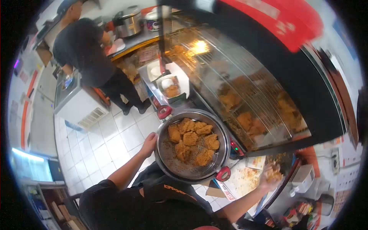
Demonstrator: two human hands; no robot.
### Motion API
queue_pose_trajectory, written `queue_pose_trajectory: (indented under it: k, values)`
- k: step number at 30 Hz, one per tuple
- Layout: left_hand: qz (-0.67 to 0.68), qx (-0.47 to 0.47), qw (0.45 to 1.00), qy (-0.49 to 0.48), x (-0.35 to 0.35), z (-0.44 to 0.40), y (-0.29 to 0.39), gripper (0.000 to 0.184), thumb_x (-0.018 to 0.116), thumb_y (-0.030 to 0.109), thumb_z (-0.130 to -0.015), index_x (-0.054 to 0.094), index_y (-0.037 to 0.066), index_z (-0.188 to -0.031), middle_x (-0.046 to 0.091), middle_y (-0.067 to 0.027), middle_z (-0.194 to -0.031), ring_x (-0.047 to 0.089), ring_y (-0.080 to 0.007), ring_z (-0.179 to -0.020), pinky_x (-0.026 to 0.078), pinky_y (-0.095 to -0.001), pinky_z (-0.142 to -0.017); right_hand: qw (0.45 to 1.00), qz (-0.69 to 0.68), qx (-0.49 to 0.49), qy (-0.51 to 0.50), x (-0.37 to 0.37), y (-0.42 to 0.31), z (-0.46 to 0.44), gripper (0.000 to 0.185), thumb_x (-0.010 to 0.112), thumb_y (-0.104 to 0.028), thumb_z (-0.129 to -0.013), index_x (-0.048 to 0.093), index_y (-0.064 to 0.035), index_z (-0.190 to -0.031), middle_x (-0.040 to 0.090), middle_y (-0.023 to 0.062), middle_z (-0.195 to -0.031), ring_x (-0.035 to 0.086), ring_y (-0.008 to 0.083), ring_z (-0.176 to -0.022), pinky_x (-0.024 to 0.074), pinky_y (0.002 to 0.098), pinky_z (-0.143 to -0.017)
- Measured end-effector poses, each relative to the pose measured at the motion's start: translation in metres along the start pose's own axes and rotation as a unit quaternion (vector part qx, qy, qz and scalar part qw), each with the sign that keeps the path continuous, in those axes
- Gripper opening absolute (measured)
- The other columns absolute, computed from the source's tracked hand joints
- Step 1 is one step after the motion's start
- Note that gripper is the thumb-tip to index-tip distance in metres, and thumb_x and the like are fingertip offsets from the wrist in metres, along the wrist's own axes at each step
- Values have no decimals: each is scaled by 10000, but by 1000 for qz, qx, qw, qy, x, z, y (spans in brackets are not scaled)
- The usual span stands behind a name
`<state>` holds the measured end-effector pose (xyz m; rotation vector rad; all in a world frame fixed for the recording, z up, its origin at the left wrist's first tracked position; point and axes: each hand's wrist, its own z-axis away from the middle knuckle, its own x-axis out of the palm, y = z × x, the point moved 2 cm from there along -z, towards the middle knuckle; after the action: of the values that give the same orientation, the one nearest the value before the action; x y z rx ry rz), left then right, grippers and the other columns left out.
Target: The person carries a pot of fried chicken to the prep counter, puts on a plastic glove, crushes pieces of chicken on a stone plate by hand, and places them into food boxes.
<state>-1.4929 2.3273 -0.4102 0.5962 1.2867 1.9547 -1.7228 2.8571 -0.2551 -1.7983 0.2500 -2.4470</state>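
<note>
A round steel pot [162,167] with red handles and a perforated insert is in front of me. Several pieces of breaded fried chicken [190,138] lie in it. My left hand [148,145] grips the pot's left side, its fingers partly hidden behind the wall. Off to the right, my right hand [270,179], seemingly in a thin clear glove, closes around a piece of fried chicken [274,176]. Below that hand is a crumb-covered white surface [245,180].
A glass display warmer [245,88] with wire racks and more fried chicken stands ahead to the right. Open boxes [177,82] with rice and chicken sit beyond the pot. A co-worker [86,53] in dark clothes stands by a counter at upper left, near a white chest freezer [82,109].
</note>
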Motion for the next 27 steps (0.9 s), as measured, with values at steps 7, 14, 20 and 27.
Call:
queue_pose_trajectory:
  k: [7,14,20,27]
  values:
    - [44,-31,988,-143,-18,-11,4,241,551,312,-990,552,72,-966,554,-1,-815,548,-110,-727,485,-290,-574,965,191,151,-102,53,178,85,488,614,-329,-872,559,49,-1175,584,282,-1182,590,398,-1094,580,449,-838]
    - [40,-40,968,-244,-24,-32,-19,357,554,382,-982,530,67,-1146,628,-77,-945,653,-191,-783,584,-340,-563,818,163,539,-118,119,464,64,496,523,-432,-915,610,16,-1109,611,233,-1184,580,426,-1079,574,483,-764]
    - [14,-48,971,-234,-30,-20,15,313,561,345,-986,557,45,-1076,589,-69,-871,574,-145,-787,504,-321,-655,738,397,535,-105,140,725,10,338,598,-350,-886,585,-44,-1028,635,145,-908,635,327,-791,552,401,-594]
    - [57,-1,970,-238,-36,-24,15,316,564,322,-990,553,7,-1003,541,-86,-805,536,-147,-810,468,-369,-734,-196,797,-66,-568,107,899,-71,379,612,-303,-853,654,-31,-1113,674,198,-1081,672,341,-918,564,443,-724]
